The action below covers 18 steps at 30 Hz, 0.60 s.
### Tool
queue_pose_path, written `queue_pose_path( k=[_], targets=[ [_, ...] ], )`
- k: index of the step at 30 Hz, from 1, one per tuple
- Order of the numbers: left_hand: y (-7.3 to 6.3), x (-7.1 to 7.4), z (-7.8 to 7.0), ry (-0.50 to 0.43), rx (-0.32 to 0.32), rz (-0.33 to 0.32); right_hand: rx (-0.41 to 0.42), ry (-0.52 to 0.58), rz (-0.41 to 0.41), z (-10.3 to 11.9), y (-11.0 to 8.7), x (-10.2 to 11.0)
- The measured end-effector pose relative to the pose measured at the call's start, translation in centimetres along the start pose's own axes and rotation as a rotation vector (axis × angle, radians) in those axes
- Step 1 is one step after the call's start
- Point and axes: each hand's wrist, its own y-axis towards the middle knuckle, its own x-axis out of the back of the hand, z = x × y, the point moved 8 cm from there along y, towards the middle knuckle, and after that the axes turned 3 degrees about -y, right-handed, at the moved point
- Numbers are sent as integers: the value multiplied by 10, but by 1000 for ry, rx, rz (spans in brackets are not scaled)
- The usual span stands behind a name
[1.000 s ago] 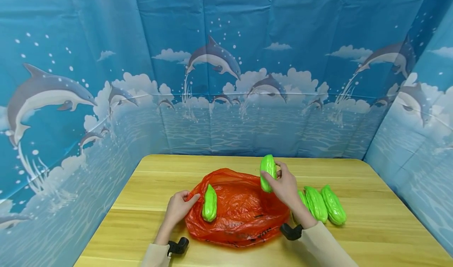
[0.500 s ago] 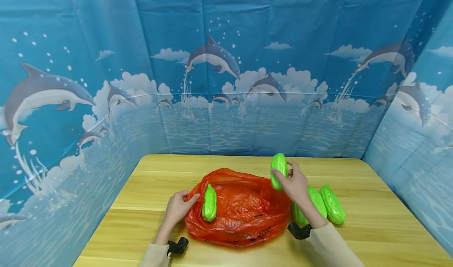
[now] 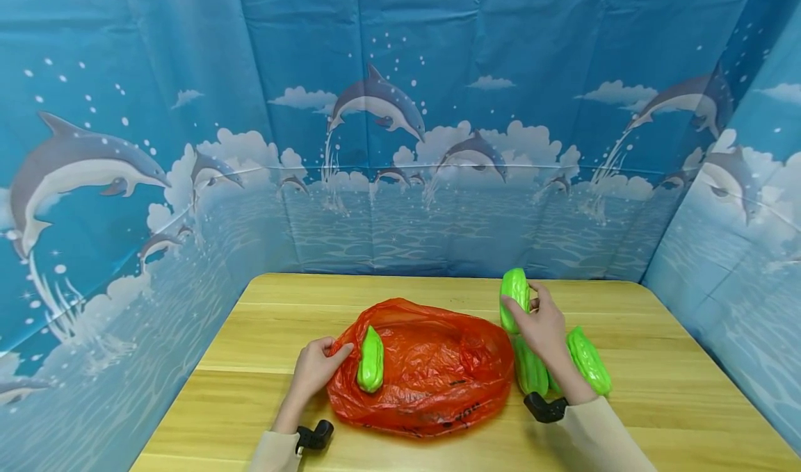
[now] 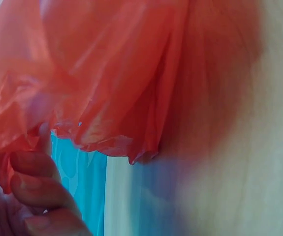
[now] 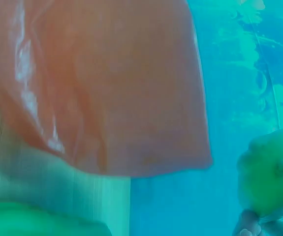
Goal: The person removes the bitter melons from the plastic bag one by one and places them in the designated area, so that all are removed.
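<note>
A red plastic bag [image 3: 425, 361] stands with its mouth spread on the table, one bright green bitter melon [image 3: 370, 361] inside at its left. My left hand [image 3: 315, 371] pinches the bag's left rim; in the left wrist view, curled fingers [image 4: 38, 184] bunch the thin red plastic [image 4: 116, 73]. Raised just past the bag's right edge, my right hand [image 3: 543, 329] grips another ridged bitter melon [image 3: 514, 299] upright between thumb and fingers. The right wrist view shows this bitter melon [image 5: 269, 174] blurred at the right, beside the bag's wall [image 5: 136, 88].
On the table right of the bag lie more bitter melons: one [image 3: 530, 369] below my right hand, one [image 3: 589, 361] farther right, and one between them mostly hidden by the forearm. Behind the wooden table [image 3: 300, 298] hangs a blue dolphin-print curtain [image 3: 400, 236].
My right hand has moved right with the bitter melon, from over the bag to past its right edge. The left hand and the bag have stayed in place.
</note>
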Motion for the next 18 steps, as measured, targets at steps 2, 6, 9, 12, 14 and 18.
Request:
queue_pose_path(
  k=[2, 6, 9, 12, 14, 18],
  targets=[
    [0, 0, 1, 4, 5, -2, 2, 3, -18, -1, 0, 5],
    [0, 0, 2, 10, 9, -4, -4, 5, -41, -8, 0, 12],
    [1, 0, 2, 9, 9, -4, -23, 1, -38, -14, 1, 15],
    [1, 0, 2, 11, 9, -4, -34, -7, -46, -20, 1, 20],
    [1, 0, 2, 11, 12, -6, -33, -14, -59, -23, 2, 24],
    [1, 0, 3, 3, 20, -2, -30, -27, -91, -29, 4, 32]
  ],
)
